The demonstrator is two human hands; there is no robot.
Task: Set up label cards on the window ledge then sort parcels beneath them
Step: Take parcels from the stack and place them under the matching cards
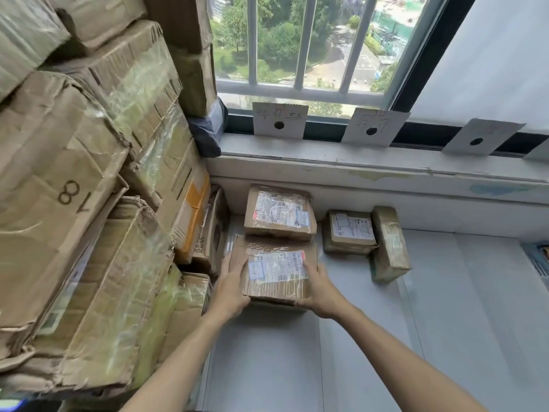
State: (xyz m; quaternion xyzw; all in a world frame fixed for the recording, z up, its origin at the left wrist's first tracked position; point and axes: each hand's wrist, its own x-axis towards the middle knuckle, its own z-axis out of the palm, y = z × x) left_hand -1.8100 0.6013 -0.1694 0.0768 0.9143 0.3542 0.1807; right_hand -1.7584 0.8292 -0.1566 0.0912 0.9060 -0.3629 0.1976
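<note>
Cardboard parcel (274,273) is gripped at both short ends — left hand (231,288) at nine o'clock, right hand (319,289) at three, fingers curled round the edges — its long axis crosswise.

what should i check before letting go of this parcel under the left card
1. Both hands on the parcel: the left hand and right hand hold the held parcel by its sides. ok.
2. Right column: it sits below the left label card, in front of the parcel by the wall. ok.
3. Resting flat on the floor: its underside is hidden. cannot tell.
4. Clear of the carton stack: the left hand is close beside it, a gap is hard to judge. cannot tell.
5. Card matches the shipping label: the writing is too small to read. cannot tell.
6. Apart from the middle group: bare floor lies between. ok.
</note>
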